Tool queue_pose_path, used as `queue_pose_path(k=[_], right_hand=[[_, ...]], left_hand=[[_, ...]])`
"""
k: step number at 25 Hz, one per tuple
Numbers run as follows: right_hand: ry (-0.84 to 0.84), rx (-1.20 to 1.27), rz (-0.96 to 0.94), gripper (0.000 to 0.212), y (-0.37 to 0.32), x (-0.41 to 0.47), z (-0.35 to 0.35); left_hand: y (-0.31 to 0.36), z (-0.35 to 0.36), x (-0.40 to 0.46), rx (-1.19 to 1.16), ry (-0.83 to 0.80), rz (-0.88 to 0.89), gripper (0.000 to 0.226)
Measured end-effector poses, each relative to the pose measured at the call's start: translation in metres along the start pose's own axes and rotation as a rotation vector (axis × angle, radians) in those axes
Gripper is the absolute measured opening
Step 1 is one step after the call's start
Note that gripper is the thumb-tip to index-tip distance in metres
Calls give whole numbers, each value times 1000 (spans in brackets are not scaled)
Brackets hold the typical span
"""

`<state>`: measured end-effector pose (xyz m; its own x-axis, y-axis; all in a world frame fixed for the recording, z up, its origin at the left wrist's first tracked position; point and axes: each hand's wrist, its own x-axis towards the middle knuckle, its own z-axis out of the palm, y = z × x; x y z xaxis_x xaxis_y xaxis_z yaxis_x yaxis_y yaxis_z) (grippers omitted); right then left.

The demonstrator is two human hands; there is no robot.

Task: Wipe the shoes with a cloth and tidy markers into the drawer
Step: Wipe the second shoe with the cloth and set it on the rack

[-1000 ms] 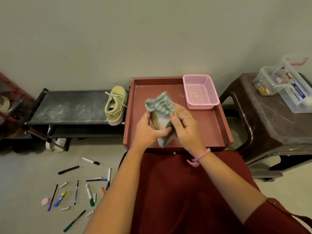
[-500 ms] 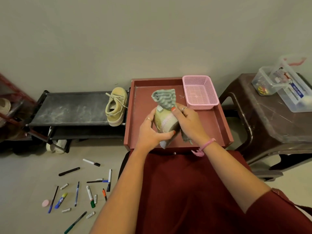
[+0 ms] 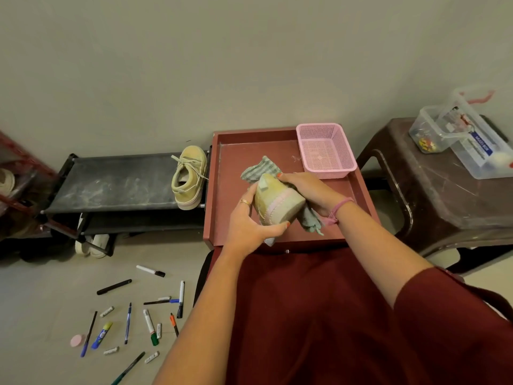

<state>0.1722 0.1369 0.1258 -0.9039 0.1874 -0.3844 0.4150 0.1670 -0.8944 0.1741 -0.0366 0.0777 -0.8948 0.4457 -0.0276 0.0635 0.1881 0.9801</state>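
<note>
Shoe [image 3: 273, 200] now rolled sole-outward above the drawer [image 3: 236, 173], gripped by left hand [image 3: 249, 226]; right hand [image 3: 308, 190] clutching cloth [image 3: 259, 169] behind it; wiping midway; markers [image 3: 133, 315] untouched on floor.

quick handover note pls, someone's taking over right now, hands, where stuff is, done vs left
Left hand: grip on the yellow shoe, held over the red drawer.
Right hand: pressing the green cloth on that shoe.
Second shoe: on the black rack; wiped or not, cannot tell.
Markers: scattered on the floor, none in the drawer; pink basket looks empty.
Left: finish wiping, then tidy the markers.
</note>
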Motion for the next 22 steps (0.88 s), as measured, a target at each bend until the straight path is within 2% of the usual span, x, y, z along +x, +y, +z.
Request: queue_pose_path(k=[3,6,10,13,15,17,19,20,22], right_hand=[[33,54,-107,30,7,-12,9],[139,-157,-297,50,6,-36,13],[221,-549,-630,37,18,-65,13],[232,-608,-677,38,19,-57,9],[234,-506,-658,35,19,-44,7],[123,-197,-552,30,23,-32,14],[-5,272,-275,27,33,-27,27],[-20,427,-145,29,39,-26,33],[-34,525,-51,30,46,-27,43]], left_hand=[[-1,-1,0,24,7,20,91],[-1,-2,0,-5,1,42,90],[6,4,3,-34,-12,37,75],[22,-2,14,30,-94,101,65],[40,-5,23,144,-175,160,63],[57,-8,30,343,-165,160,68],[60,-16,33,577,-132,64,94],[57,-21,32,644,-142,0,109],[49,-35,26,684,-154,-101,128]])
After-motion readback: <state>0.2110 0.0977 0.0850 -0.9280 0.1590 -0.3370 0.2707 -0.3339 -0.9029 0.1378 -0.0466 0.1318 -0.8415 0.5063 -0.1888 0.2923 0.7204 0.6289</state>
